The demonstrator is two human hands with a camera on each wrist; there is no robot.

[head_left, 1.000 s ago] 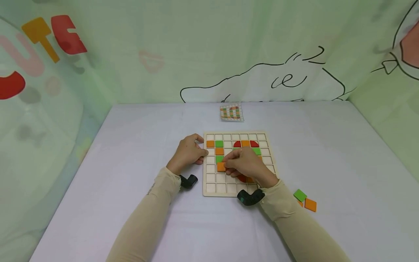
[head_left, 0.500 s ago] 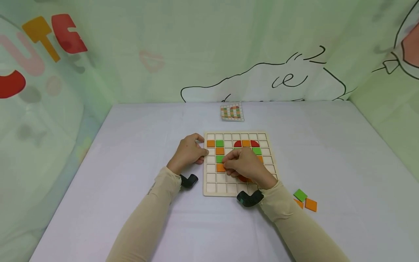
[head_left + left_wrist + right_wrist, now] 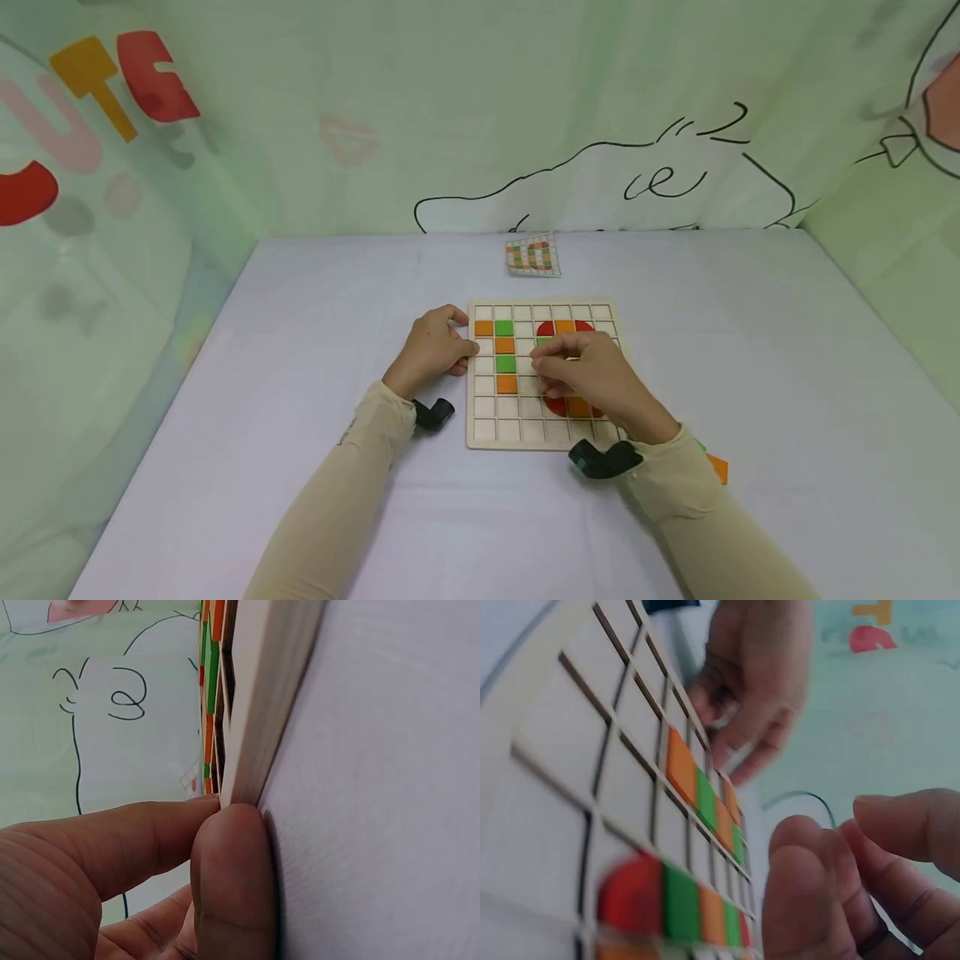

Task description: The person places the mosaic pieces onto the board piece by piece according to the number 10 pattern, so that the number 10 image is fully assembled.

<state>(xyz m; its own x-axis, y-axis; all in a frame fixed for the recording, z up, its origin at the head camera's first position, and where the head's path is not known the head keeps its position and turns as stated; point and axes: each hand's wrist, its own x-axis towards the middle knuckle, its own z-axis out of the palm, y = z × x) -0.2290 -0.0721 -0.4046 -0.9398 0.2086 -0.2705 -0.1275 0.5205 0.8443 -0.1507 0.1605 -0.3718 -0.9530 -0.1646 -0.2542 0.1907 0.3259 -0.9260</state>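
Observation:
A square wooden grid board [image 3: 486,429] lies on the white table, with orange, green and red pieces in some of its cells. At its left edge rests my left hand [image 3: 426,348]; the thumb and index fingertip touch that edge, close-up in the left wrist view. My right hand [image 3: 596,377] hovers over the board's right half and hides several pieces there. In the right wrist view its thumb and fingertips are apart with nothing between them. An orange square tile [image 3: 507,384] sits in the second column, below a green tile [image 3: 506,364].
Behind the board lies a small card [image 3: 532,255] printted with a coloured grid pattern. Loose tiles [image 3: 717,469], orange and green, lie right of the board, partly hidden by the right sleeve. Patterned cloth [image 3: 337,108] surrounds the table at the back and sides.
The orange tile has gone from the right fingertips into a cell below the green one. The right hand has let go and moved right. The left hand has stayed in place.

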